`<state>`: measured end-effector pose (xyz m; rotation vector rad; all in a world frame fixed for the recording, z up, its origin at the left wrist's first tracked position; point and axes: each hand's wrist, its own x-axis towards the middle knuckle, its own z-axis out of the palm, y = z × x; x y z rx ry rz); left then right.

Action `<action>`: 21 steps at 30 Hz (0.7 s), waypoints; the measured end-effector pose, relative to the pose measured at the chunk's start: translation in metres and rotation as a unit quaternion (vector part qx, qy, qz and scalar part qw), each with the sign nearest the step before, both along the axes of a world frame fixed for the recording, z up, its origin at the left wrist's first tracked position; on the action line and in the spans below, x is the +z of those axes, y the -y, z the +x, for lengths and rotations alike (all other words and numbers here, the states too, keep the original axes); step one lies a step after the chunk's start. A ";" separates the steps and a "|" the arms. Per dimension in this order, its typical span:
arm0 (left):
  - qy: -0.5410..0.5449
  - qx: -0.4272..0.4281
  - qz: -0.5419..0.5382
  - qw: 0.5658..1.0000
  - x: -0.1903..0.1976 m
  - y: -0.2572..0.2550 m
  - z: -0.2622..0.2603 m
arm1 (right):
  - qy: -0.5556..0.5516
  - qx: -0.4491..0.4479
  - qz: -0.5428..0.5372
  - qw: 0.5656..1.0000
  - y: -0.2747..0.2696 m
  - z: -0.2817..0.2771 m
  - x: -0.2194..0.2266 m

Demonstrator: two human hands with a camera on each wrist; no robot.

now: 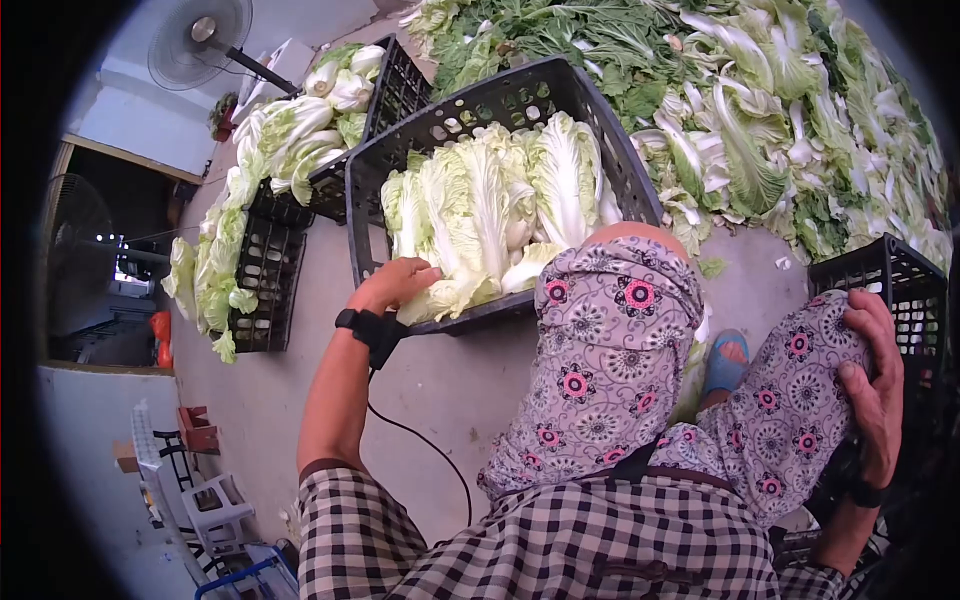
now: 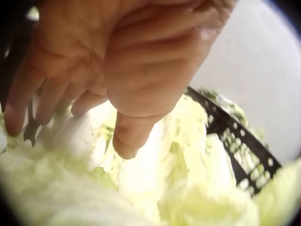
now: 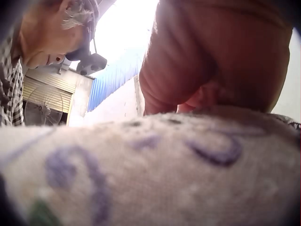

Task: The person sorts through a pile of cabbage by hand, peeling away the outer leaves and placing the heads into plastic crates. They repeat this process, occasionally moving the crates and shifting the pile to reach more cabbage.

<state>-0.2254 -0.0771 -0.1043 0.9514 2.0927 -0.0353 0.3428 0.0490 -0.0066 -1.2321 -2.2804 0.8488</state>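
A black crate (image 1: pixel 500 85) filled with rows of pale napa cabbages (image 1: pixel 485 200) stands before the person's knees. My left hand (image 1: pixel 397 283) lies at the crate's near left corner, by a cabbage (image 1: pixel 460 295); in the left wrist view the same hand (image 2: pixel 113 61) hangs over cabbages (image 2: pixel 141 179) with its fingers loosely extended. Whether it touches a leaf cannot be told. My right hand (image 1: pixel 875 385) rests on the flower-patterned cloth over the knee (image 1: pixel 800 400), holding nothing. Close up in the right wrist view, that hand (image 3: pixel 211 61) lies on the cloth (image 3: pixel 150 165).
Loose cabbage leaves (image 1: pixel 740 150) are heaped at the back right. Two more crates of cabbages (image 1: pixel 270 270) stand on the left, a black crate (image 1: pixel 890 270) at the right. A fan (image 1: pixel 200 40), a stool (image 1: pixel 218 505) and a cable (image 1: pixel 430 440) are also in view.
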 end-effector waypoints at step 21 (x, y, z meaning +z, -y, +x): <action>-0.108 -0.389 0.299 0.865 0.001 -0.079 0.060 | 0.016 -0.019 0.042 0.999 0.003 0.005 -0.006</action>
